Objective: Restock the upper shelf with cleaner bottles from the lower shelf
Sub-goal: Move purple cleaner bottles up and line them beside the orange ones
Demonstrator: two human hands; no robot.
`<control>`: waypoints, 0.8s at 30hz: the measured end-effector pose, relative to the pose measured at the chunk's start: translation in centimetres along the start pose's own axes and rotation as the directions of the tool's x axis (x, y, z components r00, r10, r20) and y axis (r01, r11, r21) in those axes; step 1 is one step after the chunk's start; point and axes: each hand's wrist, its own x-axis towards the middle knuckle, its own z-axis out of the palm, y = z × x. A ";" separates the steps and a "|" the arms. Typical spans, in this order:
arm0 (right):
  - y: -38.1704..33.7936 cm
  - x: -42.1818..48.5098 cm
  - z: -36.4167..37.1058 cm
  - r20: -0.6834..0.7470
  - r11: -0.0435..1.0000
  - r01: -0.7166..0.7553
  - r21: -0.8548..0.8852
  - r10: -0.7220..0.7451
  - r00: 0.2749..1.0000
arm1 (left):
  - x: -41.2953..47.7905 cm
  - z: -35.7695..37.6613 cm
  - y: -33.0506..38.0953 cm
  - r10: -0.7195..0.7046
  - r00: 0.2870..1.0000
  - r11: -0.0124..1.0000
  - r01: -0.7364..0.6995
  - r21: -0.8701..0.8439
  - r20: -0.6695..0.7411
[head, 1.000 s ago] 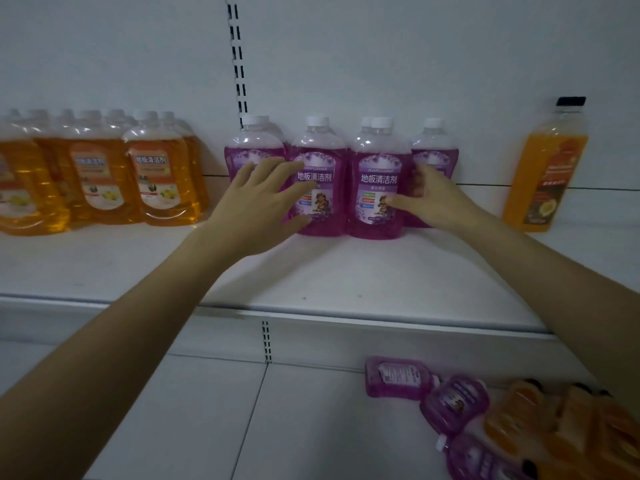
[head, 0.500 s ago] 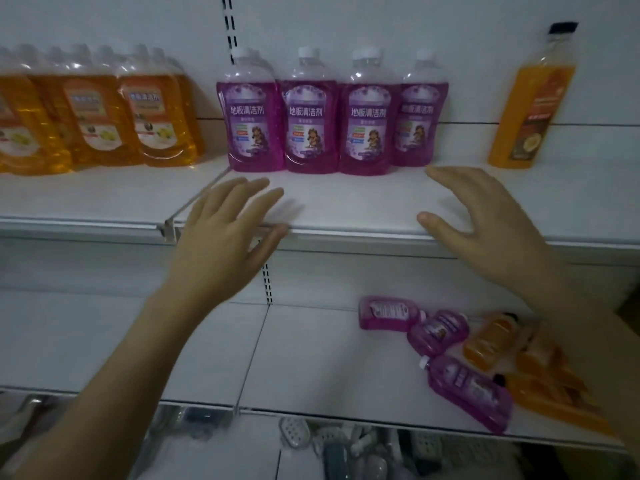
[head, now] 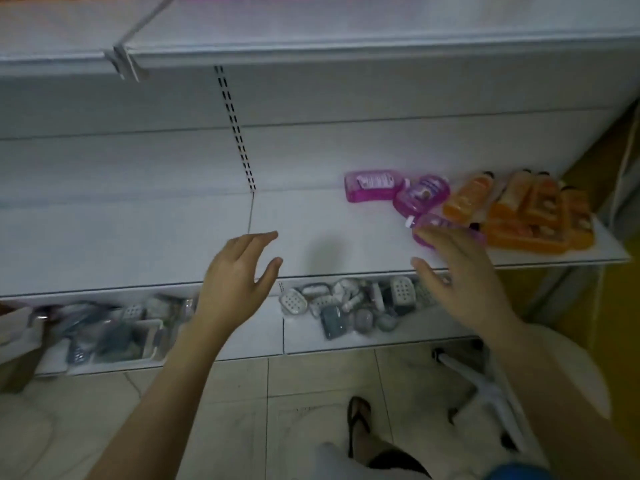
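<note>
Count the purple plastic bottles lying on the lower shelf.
3 purple bottles: one farthest left, one just right of it, one in front under the right hand. Orange bottles may hide more.

"Where's the camera sitting?"

"On the person's head. They stand close to the shelving, and it's tipped steeply down and faces the white back panel [head: 138,161]."

"How much does it take in?"

"Plenty, it's a wide lens. The front lip of the upper shelf [head: 346,50] runs along the top edge. The lower shelf [head: 311,244] crosses the middle. The floor tiles [head: 311,382] and a sandalled foot [head: 358,417] fill the bottom."

"And the hands?"

"Both forearms rise from the bottom edge, near the lens. The left hand [head: 235,282] is left of centre and the right hand [head: 460,278] right of it. The bottles [head: 422,194] lie farther off, toward the right side."
</note>
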 end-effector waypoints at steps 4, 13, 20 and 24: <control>1.3 -5.9 2.7 0.160 0.986 -0.161 0.048 0.151 0.975 | -0.7 2.6 -0.2 -0.067 0.993 0.996 0.073 -0.052 0.102; 6.0 -10.0 4.3 0.258 0.959 -0.280 0.030 0.264 0.929 | 1.8 7.7 2.0 -0.092 0.985 0.988 0.108 -0.110 0.144; 13.2 -4.4 4.3 0.279 0.968 -0.251 0.007 0.239 0.930 | 5.4 11.9 3.9 -0.169 0.975 0.977 0.185 -0.102 0.147; 17.1 0.2 4.2 0.300 0.990 -0.143 -0.004 0.138 0.944 | 8.4 14.2 5.1 -0.185 0.976 0.979 0.193 -0.066 0.115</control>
